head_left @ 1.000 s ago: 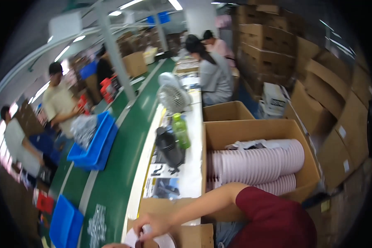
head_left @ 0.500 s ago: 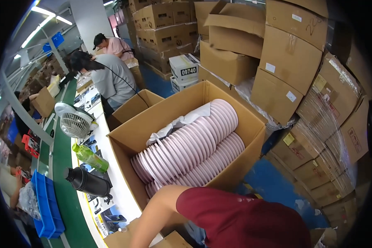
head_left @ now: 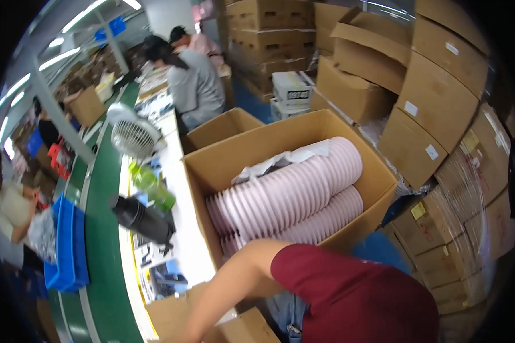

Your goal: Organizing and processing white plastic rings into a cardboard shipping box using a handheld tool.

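Note:
A bare right arm (head_left: 225, 286) in a dark red sleeve (head_left: 332, 268) reaches down to the lower edge. My right hand lies beyond that edge and cannot be seen, and my left hand is nowhere in the picture. Brown cardboard flaps (head_left: 243, 330) show beside the forearm, their box mostly cut off. Past the arm stands a large open carton (head_left: 229, 160) holding two rows of thin, pale pink round pieces (head_left: 286, 194), packed on edge. Crumpled white sheeting (head_left: 286, 160) lies along the top row.
A white bench carries a dark bottle (head_left: 143, 220), a green bottle (head_left: 153, 186) and a white fan (head_left: 133, 132). Left of it runs a green conveyor (head_left: 106, 251) with a blue bin (head_left: 68, 246). Stacked cartons (head_left: 440, 97) rise on the right. Co-workers (head_left: 197, 86) sit farther up the bench.
The view has swung, so the carton, bench and bottles now appear farther right. The arm keeps much the same pose over the cardboard flaps.

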`<act>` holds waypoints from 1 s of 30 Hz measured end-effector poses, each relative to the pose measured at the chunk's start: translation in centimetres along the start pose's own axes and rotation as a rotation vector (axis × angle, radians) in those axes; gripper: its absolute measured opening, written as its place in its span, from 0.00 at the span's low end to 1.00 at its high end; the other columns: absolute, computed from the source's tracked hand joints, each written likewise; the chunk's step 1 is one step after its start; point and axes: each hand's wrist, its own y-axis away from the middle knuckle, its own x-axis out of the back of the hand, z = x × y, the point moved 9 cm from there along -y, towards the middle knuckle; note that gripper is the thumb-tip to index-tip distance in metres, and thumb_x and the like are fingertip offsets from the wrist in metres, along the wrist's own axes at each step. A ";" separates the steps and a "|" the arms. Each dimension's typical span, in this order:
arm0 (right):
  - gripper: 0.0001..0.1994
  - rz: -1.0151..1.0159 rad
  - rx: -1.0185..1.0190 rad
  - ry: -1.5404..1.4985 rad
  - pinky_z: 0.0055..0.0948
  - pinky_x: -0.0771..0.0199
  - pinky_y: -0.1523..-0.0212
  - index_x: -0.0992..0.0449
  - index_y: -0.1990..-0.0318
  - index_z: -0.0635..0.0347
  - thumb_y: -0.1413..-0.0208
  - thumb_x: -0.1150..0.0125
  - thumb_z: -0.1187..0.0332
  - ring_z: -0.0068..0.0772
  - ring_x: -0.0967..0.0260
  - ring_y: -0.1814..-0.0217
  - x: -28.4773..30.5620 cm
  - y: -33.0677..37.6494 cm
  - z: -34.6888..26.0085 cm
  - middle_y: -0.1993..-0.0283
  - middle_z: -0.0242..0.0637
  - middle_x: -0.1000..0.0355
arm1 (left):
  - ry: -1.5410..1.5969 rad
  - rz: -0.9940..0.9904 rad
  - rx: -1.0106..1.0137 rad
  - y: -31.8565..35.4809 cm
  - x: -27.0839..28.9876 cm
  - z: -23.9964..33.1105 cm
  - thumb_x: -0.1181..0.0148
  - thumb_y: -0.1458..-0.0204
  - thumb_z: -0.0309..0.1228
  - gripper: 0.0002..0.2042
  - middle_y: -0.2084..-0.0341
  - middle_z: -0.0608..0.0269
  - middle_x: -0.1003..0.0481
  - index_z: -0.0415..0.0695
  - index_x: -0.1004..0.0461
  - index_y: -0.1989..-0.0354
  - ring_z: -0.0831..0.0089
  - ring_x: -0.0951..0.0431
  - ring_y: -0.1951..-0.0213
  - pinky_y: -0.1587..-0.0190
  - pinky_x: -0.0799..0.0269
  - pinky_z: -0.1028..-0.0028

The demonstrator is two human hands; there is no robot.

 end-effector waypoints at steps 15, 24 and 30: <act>0.16 -0.024 -0.515 0.101 0.33 0.26 0.61 0.22 0.60 0.60 0.56 0.26 0.67 0.39 0.24 0.63 0.6 -0.2 3.5 0.65 0.42 0.23 | 0.464 -0.123 0.475 -4.5 3.3 -3.4 0.31 0.54 0.35 0.13 0.82 0.58 0.30 0.40 0.27 0.72 0.66 0.28 0.80 0.76 0.35 0.72; 0.15 0.023 -0.597 0.199 0.30 0.26 0.61 0.21 0.60 0.62 0.59 0.29 0.70 0.32 0.23 0.64 2.0 0.7 3.9 0.65 0.41 0.22 | 0.518 -0.225 0.465 -4.1 0.6 -3.2 0.25 0.58 0.43 0.21 0.79 0.58 0.26 0.40 0.27 0.68 0.62 0.25 0.77 0.71 0.30 0.70; 0.14 -0.006 -0.594 0.187 0.28 0.26 0.61 0.21 0.61 0.61 0.60 0.30 0.73 0.30 0.25 0.64 1.9 1.0 4.0 0.65 0.38 0.22 | 0.424 -0.206 0.449 -3.9 0.3 -3.3 0.25 0.60 0.48 0.24 0.83 0.59 0.30 0.41 0.29 0.74 0.63 0.28 0.81 0.76 0.33 0.70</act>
